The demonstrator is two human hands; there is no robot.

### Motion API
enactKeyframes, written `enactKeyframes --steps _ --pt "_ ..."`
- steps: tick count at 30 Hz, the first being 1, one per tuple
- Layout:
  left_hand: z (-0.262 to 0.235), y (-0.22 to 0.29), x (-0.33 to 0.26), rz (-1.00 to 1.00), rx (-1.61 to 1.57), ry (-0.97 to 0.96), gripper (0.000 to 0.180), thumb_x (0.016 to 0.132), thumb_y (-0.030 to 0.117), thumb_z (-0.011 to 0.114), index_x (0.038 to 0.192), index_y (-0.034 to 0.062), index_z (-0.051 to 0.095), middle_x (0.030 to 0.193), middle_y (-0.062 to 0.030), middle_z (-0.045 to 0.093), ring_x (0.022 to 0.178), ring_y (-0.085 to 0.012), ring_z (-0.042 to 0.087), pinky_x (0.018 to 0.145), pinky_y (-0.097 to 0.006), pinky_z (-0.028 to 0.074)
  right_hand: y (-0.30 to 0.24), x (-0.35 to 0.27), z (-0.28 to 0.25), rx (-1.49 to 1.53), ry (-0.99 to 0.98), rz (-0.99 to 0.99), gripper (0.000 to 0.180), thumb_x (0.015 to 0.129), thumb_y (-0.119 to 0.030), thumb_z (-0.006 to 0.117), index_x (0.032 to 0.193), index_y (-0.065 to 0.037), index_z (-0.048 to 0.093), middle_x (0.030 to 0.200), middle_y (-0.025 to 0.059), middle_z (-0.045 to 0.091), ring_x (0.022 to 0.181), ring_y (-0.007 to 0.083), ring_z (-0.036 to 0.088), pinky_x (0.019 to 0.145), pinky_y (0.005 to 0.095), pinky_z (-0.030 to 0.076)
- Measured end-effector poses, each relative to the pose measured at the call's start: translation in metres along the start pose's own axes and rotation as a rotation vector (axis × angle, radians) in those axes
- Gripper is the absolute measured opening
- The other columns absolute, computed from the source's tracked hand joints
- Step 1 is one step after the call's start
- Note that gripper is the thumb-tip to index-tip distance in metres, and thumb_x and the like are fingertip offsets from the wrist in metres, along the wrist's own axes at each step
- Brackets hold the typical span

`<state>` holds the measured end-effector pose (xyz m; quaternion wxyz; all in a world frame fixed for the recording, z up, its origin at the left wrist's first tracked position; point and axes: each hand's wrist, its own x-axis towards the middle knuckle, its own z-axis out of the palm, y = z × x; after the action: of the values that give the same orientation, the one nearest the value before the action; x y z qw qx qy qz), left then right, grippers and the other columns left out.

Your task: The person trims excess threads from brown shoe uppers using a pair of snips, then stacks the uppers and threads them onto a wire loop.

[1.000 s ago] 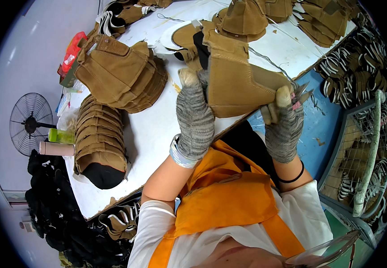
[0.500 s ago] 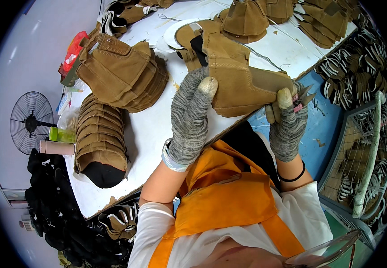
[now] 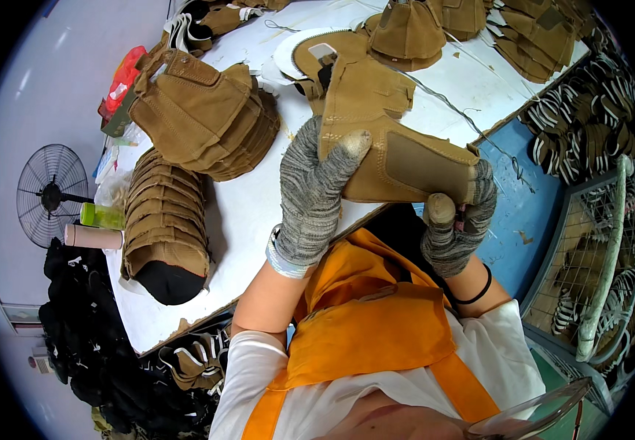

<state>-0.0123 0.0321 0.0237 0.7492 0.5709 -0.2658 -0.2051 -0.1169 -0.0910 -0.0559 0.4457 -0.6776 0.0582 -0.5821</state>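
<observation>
A brown suede boot upper [image 3: 372, 158] with a smooth side panel is held up over the table's near edge. My left hand [image 3: 309, 202], in a grey knit glove, grips its left end with the thumb on the near face. On its right end, my gloved right hand [image 3: 458, 227] is closed around the lower corner. A small pink bit shows between the right-hand fingers; the snips seen there earlier are mostly hidden now. Just behind the held upper lies another brown piece with a white, toothed edge [image 3: 292, 51].
On the white table [image 3: 248, 220], a stack of brown uppers [image 3: 193, 117] and a nested row [image 3: 163, 213] stand left. More uppers [image 3: 405, 33] lie at the back. A wire cart [image 3: 618, 257] stands right; a fan [image 3: 52, 196] and black pile [image 3: 97, 345] are left.
The boot upper has turned, bringing its smooth side panel into view. My right hand has shifted slightly down and left, and the snips' blades no longer show.
</observation>
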Motion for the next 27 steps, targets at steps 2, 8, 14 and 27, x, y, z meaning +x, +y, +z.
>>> enactKeyframes --steps 2,8,14,27 --pt "-0.001 -0.003 0.002 0.044 0.085 -0.026 0.048 0.082 0.034 0.069 0.114 0.0020 0.054 0.099 -0.0077 0.064 0.091 -0.0155 0.062 0.080 -0.028 0.050 -0.004 0.004 0.001 0.070 0.005 0.107 0.038 0.081 -0.031 0.070 0.103 -0.005 0.054 0.101 0.0045 0.055 0.091 0.0137 0.053 0.085 0.0310 0.045" --pt "-0.003 -0.025 0.006 0.227 0.583 -0.105 0.062 0.071 0.036 0.079 0.116 0.0041 0.050 0.101 -0.0094 0.063 0.092 -0.0181 0.062 0.081 -0.030 0.052 -0.002 0.012 -0.002 0.315 0.065 0.368 0.035 0.084 -0.024 0.069 0.107 -0.004 0.052 0.097 0.0023 0.054 0.090 0.0126 0.051 0.082 0.0280 0.043" --pt "0.004 -0.015 0.006 0.045 0.406 -0.056 0.059 0.073 0.034 0.078 0.114 0.0036 0.051 0.103 -0.0094 0.062 0.092 -0.0184 0.062 0.080 -0.031 0.052 0.003 0.008 -0.005 0.280 0.016 0.388 0.036 0.084 -0.024 0.068 0.109 -0.003 0.053 0.100 0.0042 0.056 0.092 0.0134 0.052 0.084 0.0287 0.043" --pt "-0.002 -0.025 0.005 -0.053 -0.045 0.030 0.064 0.092 0.052 0.047 0.130 0.0009 0.044 0.120 -0.0110 0.053 0.108 -0.0183 0.052 0.093 -0.032 0.042 0.009 0.016 0.003 0.262 0.009 0.472 0.035 0.082 -0.024 0.070 0.107 -0.005 0.055 0.096 0.0046 0.060 0.078 0.0100 0.055 0.070 0.0251 0.049"
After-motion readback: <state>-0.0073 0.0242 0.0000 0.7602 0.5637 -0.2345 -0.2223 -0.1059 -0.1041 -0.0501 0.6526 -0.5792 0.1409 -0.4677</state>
